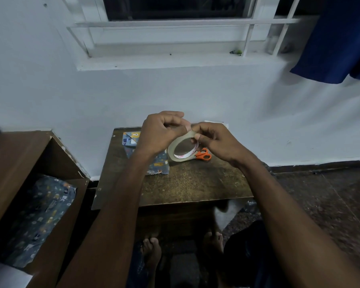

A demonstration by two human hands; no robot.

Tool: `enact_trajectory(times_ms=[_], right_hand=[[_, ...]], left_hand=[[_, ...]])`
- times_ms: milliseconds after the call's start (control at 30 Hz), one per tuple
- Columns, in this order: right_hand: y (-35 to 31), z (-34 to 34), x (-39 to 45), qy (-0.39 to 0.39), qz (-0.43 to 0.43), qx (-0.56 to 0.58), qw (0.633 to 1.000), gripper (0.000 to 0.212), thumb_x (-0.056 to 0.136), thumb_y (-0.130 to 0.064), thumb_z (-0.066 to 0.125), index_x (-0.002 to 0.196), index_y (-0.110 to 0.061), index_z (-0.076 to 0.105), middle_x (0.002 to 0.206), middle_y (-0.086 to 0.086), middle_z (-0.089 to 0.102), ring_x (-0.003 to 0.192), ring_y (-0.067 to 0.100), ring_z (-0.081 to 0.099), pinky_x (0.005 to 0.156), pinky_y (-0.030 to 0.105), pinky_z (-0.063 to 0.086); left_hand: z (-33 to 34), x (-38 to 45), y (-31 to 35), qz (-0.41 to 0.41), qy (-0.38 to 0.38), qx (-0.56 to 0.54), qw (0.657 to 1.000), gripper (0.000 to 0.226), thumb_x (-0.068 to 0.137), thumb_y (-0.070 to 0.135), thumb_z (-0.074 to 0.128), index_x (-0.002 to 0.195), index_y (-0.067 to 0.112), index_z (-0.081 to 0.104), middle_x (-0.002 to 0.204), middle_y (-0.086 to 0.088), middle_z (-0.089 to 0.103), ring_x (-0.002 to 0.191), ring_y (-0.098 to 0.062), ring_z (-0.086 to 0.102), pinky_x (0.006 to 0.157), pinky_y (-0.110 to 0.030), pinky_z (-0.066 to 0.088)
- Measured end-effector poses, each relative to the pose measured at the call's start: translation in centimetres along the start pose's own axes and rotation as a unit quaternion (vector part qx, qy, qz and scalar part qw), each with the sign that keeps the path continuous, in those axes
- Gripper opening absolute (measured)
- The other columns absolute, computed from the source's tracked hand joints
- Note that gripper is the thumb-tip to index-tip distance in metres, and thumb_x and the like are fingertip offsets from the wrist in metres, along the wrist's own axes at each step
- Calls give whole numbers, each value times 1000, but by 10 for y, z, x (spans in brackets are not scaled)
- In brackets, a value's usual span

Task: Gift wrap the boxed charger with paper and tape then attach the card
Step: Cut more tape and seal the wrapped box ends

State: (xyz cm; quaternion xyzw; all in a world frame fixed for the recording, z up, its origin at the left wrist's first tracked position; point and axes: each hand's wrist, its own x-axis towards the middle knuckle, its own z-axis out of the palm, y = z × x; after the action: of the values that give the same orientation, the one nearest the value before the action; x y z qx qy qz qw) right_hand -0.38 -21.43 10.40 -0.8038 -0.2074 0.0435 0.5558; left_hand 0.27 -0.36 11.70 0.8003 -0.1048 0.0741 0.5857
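- Above the small brown wooden table [195, 183], two bare hands are holding up a round roll of clear sticky tape [182, 149]; the roll is hanging in the air between the hands, up off the table.
- The right hand [214, 142] is gripping the top of the roll, with its thumb and fingers curled over the rim; the left hand [160, 132] is curling its fingertips in a pinch right at the top edge of the roll, touching or almost touching the right thumb; it looks like it is picking at the loose end of the tape, but the end is too small to see.
- The boxed charger in blue animal-print wrapping paper [152, 161] is lying on the table under the left wrist, just beside and below the roll; the hands are not touching it.
- Paper is already covering the box, and a folded flap is showing at its far end; so the wrapping looks mostly done, I think; taping the folds down is the step going on now.
- A pair of orange-handled scissors [204, 154] is lying on the table just behind the roll, near the right hand.
- A white card-like corner [215, 122] is peeking out behind the right hand; I cannot tell if it is the card; sticking the card on is still waiting to be done.
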Motion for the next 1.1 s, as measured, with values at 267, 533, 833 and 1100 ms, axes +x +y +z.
enact_trajectory(times_ms=[267,533,833,1100], right_hand=[[-7,8,-2,-25,-14,-1,1000,11,105,-9,61,101,-11,71,81,4,71,71,12,66,62,18,48],[-11,23,2,-28,30,-5,999,14,108,-8,54,105,-4,66,77,-9,70,73,4,69,62,30,56],[-13,25,1,-27,38,9,999,15,108,-7,53,109,-3,67,83,12,73,71,15,71,61,34,58],[-9,27,1,-48,40,-31,998,16,107,-6,54,103,3,66,73,1,73,64,15,70,57,34,58]], left_hand=[[3,-2,6,-3,47,-72,996,4,88,16,87,85,17,85,108,4,80,101,-10,76,93,-35,61],[3,-4,9,-15,82,-117,990,10,88,16,86,86,26,85,109,6,79,106,-9,74,90,-29,60],[4,-6,11,-24,90,-134,987,9,90,16,84,88,25,85,112,7,78,110,-8,72,88,-27,59],[-10,-6,7,-25,58,-145,987,7,92,16,82,94,23,84,119,6,79,115,-12,73,95,-34,58]])
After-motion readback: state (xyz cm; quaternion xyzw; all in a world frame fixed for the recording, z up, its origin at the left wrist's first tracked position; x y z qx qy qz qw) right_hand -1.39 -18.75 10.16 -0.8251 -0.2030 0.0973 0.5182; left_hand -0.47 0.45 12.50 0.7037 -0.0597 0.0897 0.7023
